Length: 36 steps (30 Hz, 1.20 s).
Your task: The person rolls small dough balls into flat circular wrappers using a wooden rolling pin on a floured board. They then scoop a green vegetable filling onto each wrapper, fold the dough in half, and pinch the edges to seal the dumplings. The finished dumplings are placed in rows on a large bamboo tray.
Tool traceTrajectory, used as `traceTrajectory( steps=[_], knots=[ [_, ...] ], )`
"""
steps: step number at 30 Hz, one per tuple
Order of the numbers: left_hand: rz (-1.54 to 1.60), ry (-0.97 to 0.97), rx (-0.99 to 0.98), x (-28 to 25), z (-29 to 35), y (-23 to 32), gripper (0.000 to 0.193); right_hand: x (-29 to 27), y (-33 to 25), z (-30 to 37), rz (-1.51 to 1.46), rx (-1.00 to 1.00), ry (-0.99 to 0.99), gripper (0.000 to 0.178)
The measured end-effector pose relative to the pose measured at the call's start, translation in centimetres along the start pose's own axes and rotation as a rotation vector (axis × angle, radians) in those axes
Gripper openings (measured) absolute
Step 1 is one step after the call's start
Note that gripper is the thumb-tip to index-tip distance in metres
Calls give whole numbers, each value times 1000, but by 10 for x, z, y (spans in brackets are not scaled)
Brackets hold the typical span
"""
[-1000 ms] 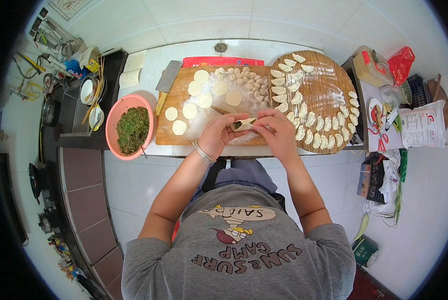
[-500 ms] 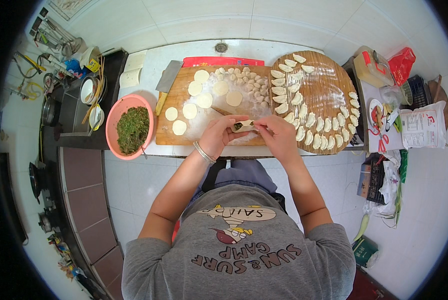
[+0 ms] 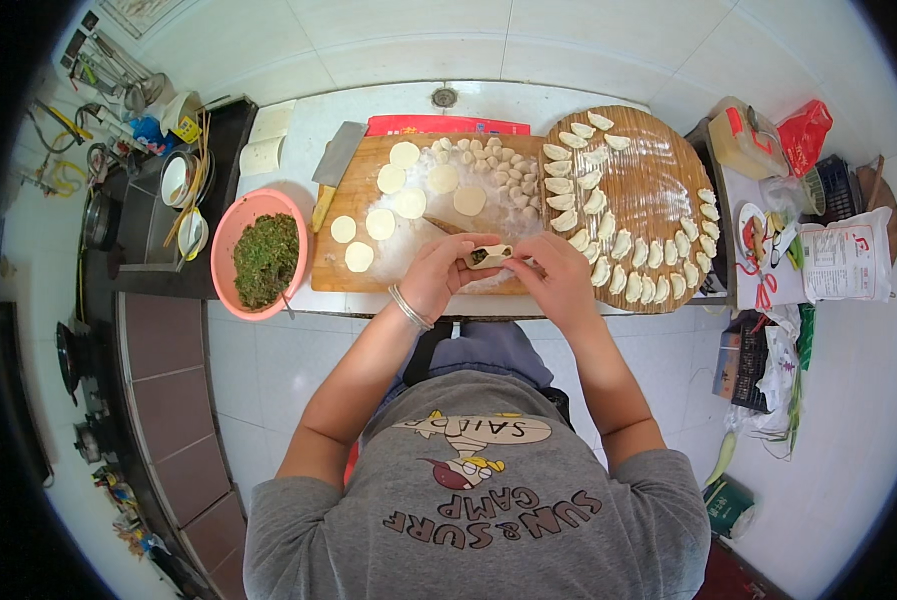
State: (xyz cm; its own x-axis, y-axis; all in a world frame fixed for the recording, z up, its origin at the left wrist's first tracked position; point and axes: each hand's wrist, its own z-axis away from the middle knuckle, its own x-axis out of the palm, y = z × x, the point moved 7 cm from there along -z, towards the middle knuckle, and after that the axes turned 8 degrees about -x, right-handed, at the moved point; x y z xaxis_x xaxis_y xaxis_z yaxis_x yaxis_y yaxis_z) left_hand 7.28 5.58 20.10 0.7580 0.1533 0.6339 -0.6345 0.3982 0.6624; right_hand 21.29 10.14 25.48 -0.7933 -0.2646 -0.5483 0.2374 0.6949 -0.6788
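Observation:
Between my two hands, over the near edge of the floury cutting board (image 3: pixel 344 277), is a dumpling (image 3: pixel 487 257), partly folded, with dark green filling showing at its open side. My left hand (image 3: pixel 437 275) cradles it from the left. The fingertips of my right hand (image 3: pixel 554 275) pinch the wrapper's right end. Round flat wrappers (image 3: pixel 410 204) and several small dough pieces (image 3: pixel 514 178) lie on the board beyond my hands. A rolling pin (image 3: pixel 443 225) rests partly behind my left hand. To the right, rows of finished dumplings (image 3: pixel 656 252) sit on a round wooden board (image 3: pixel 649 180).
A pink bowl (image 3: pixel 226 277) of chopped green filling, with a spoon handle showing, stands left of the board. A cleaver (image 3: pixel 340 152) lies across the board's left edge. Farther left is a sink (image 3: pixel 149 240) with bowls and chopsticks. Red scissors (image 3: pixel 765 288) and a white bag (image 3: pixel 849 258) are at right.
My right fingers have shifted slightly at the dumpling's right end, and its opening has changed shape a little. The view has moved very slightly; my left hand keeps its hold.

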Motion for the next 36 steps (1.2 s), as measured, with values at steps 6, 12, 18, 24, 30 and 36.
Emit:
traceTrajectory(
  steps=[6,12,18,24,30,36],
  knots=[
    [-62,-13,14,-7,-4,-6,37,-2,-6,-1,58,-47,1,11],
    [-46,35,-14,2,0,-2,37,0,-4,-2,15,5,-21,12],
    [-43,10,-2,1,-2,-3,35,0,0,-2,-44,65,-24,11],
    [-12,-2,16,0,-1,-4,31,-4,-4,-1,-4,-50,49,10],
    [-74,-10,7,-2,0,-6,33,-3,5,1,-187,251,78,10],
    [-139,0,8,0,1,-4,34,0,9,3,-149,187,-29,12]
  ],
)
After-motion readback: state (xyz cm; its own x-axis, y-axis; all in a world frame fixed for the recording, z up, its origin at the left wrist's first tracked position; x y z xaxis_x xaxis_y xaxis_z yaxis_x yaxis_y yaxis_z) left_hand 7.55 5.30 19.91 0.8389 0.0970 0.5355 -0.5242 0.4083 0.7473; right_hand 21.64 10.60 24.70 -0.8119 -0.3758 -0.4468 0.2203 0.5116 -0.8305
